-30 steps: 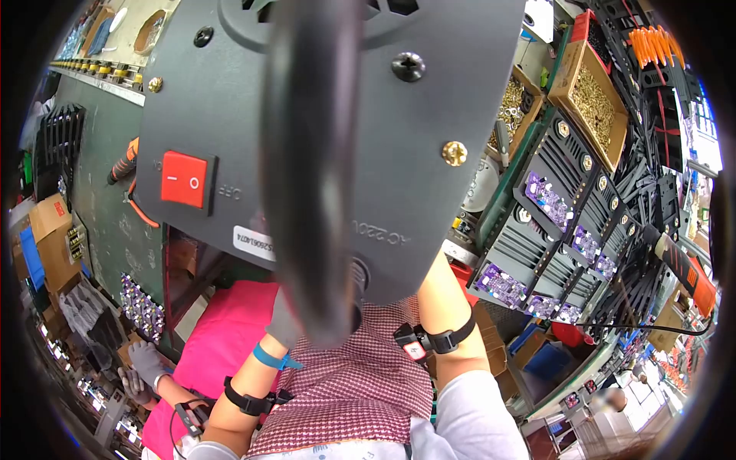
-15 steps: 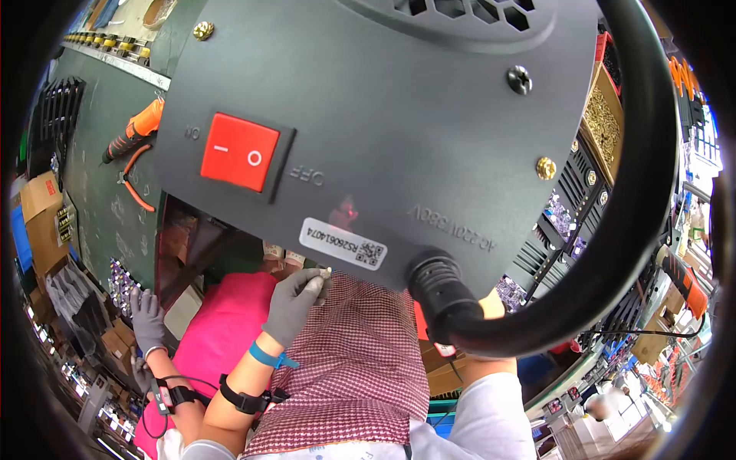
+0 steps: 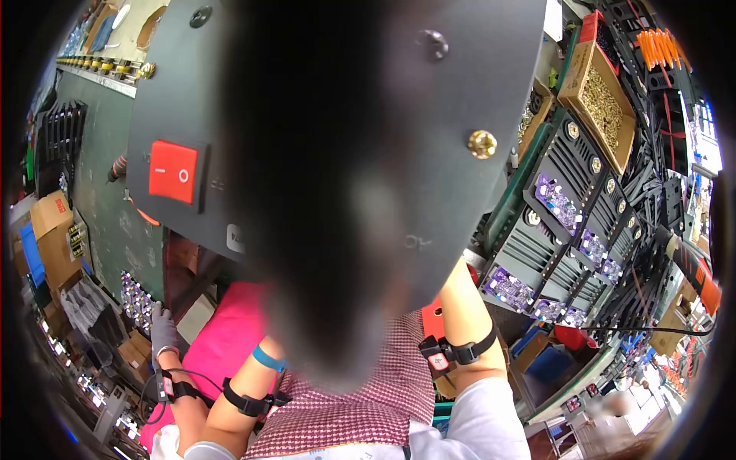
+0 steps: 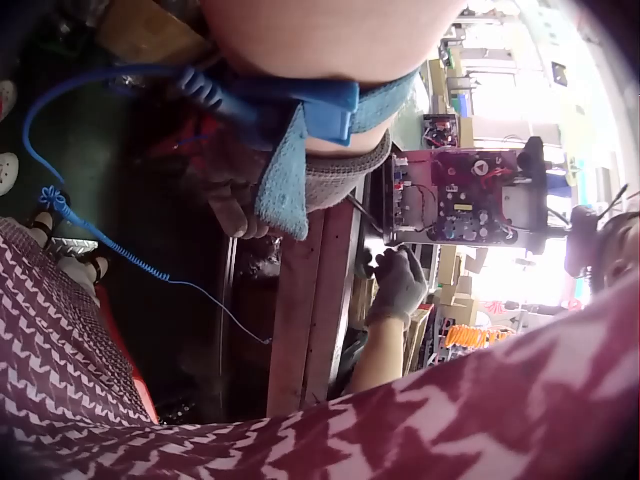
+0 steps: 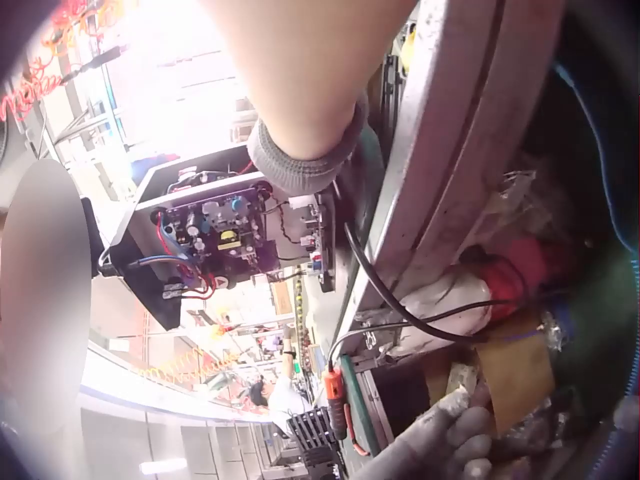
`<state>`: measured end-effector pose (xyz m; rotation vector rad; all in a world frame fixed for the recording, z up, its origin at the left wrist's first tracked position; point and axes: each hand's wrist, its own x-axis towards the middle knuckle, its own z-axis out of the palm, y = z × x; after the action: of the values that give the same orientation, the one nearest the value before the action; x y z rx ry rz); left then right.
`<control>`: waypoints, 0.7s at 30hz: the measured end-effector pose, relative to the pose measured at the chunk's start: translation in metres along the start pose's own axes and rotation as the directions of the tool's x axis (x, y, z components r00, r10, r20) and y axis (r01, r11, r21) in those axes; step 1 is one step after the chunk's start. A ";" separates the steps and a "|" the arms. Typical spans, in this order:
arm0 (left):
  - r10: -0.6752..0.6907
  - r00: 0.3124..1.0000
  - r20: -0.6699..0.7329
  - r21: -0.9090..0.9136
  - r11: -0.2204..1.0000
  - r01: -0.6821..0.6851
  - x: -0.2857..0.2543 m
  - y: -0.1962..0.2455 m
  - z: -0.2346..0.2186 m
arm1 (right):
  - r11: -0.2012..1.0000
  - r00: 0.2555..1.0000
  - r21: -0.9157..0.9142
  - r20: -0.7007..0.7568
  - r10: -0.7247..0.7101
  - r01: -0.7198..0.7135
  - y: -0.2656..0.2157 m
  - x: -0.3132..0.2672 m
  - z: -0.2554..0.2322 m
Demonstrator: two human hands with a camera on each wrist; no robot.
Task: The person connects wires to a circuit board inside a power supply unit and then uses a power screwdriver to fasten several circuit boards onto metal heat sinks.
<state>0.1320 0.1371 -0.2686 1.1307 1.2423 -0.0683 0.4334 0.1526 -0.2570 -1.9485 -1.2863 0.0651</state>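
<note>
Both hands reach under the flat black metal panel with a red rocker switch (image 3: 172, 170), which fills the space just above them. The left hand (image 4: 235, 205), in a grey glove, is mostly hidden, so its fingers cannot be judged. The right hand (image 5: 305, 160), also gloved, sits against the open black housing with a crowded circuit board (image 5: 215, 235); its fingers are hidden too.

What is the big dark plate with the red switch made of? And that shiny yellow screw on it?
The plate looks like metal painted matte black; it is flat, thin and dull. The red switch looks like glossy plastic. The screw gleams golden, probably brass or brass-plated.
</note>
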 end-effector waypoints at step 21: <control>-0.053 0.996 0.075 -0.191 0.979 0.067 -0.036 0.064 0.025 | 0.972 0.840 -0.237 0.527 0.127 0.001 -0.009 0.051 -0.024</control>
<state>0.1728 0.1327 -0.2032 0.9152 1.1942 -0.0308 0.4621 0.1810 -0.2163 -2.2655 -1.6448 0.5626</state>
